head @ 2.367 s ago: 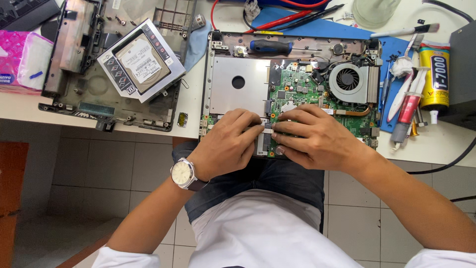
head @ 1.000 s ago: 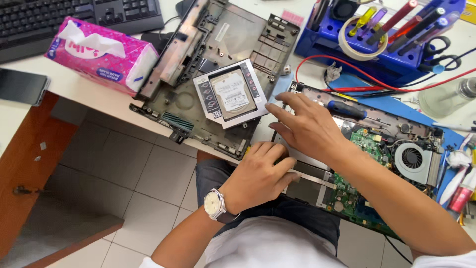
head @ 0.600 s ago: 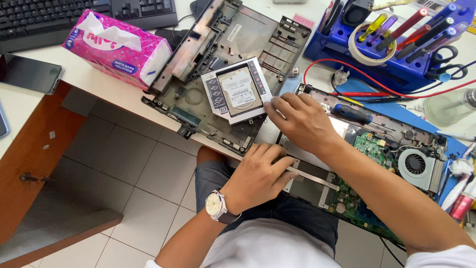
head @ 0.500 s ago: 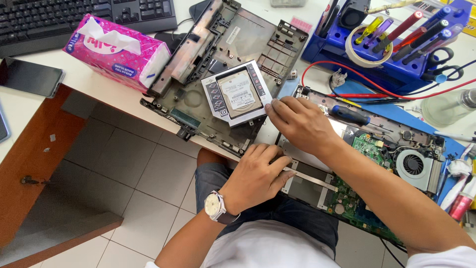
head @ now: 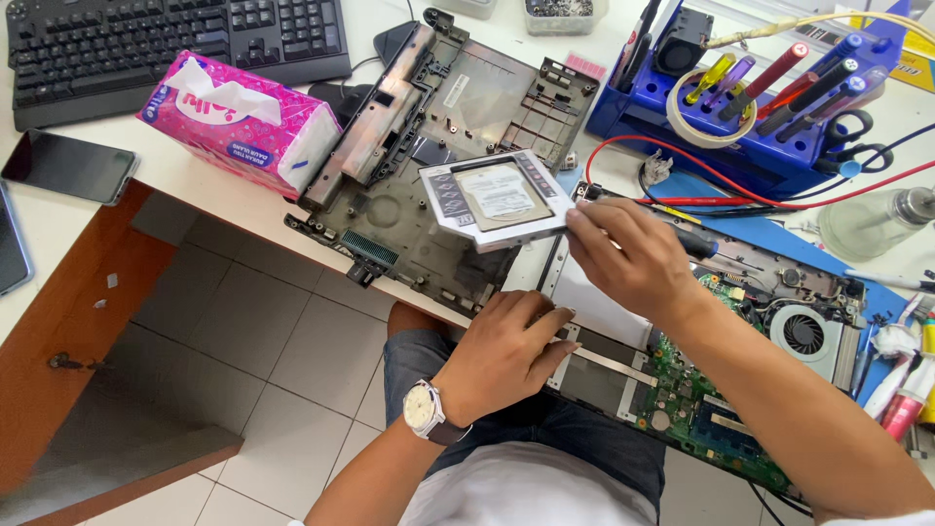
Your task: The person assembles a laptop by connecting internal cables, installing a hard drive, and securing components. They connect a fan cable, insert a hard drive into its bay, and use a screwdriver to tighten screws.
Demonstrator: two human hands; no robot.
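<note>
Two hands work over an opened laptop at centre frame. Right hand (head: 631, 261) has its grip pinched on the right edge of the hard drive caddy (head: 497, 200), lifted just above the dark bottom case (head: 443, 146). Left hand (head: 502, 356) lies flat, fingers together, holding nothing, on the laptop chassis (head: 633, 360) at the desk (head: 175, 195) edge. Caddy looks rigid, light, shock-sensitive: best held by its metal side rails, not the label face

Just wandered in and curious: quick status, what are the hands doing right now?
Right hand lifting the drive caddy by its corner, above the bottom case. Left hand pressing the open laptop. Nothing in the way.
</note>
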